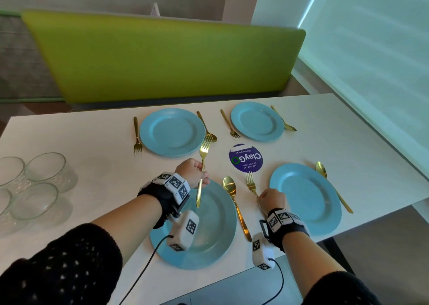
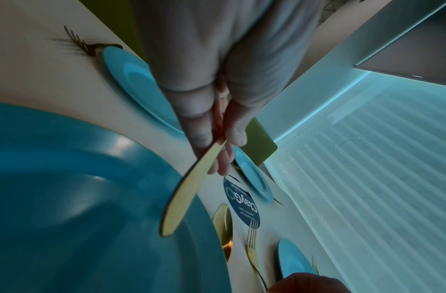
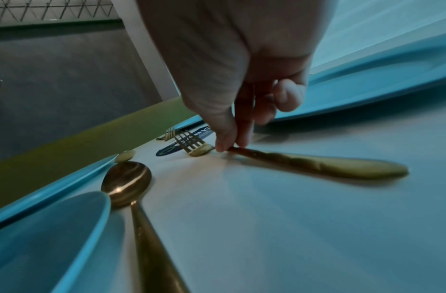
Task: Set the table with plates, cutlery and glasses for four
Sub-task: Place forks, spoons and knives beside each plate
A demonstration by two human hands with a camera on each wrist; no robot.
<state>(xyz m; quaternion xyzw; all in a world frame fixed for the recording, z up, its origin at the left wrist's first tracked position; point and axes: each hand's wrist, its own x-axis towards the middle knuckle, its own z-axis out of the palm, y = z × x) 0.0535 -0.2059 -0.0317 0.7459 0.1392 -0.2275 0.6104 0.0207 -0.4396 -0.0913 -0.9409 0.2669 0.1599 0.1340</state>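
Several blue plates lie on the white table [image 1: 92, 188]. My left hand [image 1: 193, 172] grips a gold fork [image 1: 203, 163] by its handle [image 2: 184, 196], held in the air above the near left plate [image 1: 216, 230], tines pointing away. My right hand [image 1: 271, 199] pinches the neck of a second gold fork [image 1: 250, 183] that lies on the table between the near left plate and the near right plate [image 1: 306, 198]; thumb and forefinger [image 3: 224, 142] meet on it just behind the tines. A gold spoon [image 1: 234, 202] lies right of the near left plate.
Both far plates [image 1: 171, 132] [image 1: 256, 121] have a fork and a spoon beside them. Another spoon [image 1: 332, 184] lies right of the near right plate. Several clear glasses [image 1: 34, 184] stand at the table's left. A round purple sticker [image 1: 246, 158] marks the centre. A green bench back [image 1: 162, 56] runs behind.
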